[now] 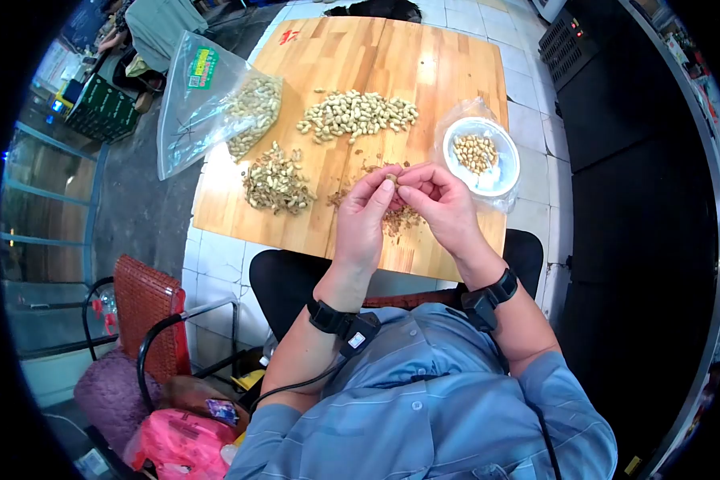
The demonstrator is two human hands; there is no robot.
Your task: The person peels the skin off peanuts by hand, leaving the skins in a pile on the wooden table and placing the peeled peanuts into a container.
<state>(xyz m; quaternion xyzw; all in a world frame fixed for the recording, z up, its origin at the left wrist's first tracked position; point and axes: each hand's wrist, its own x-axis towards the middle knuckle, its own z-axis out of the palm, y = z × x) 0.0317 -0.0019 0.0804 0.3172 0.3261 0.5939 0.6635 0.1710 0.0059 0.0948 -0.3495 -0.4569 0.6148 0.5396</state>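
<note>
My left hand [367, 210] and my right hand [438, 198] meet over the near part of the wooden table [312, 232], fingertips pinched together on a small peanut [394, 181]. Brown skins and crumbs [404, 220] lie beneath and around them. Beyond my hands is a pile of whole peanuts [360, 114]. A heap of empty shells [278, 181] sits to the left. On the right, a white bowl [509, 164] lined with clear plastic holds shelled kernels [475, 153].
A clear plastic bag [208, 104] of peanuts lies over the table's left edge. A red woven chair [148, 312] and a pink bag [184, 444] are at the lower left. A tall black cabinet [624, 240] stands on the right. Part of a person [114, 38] shows at the upper left.
</note>
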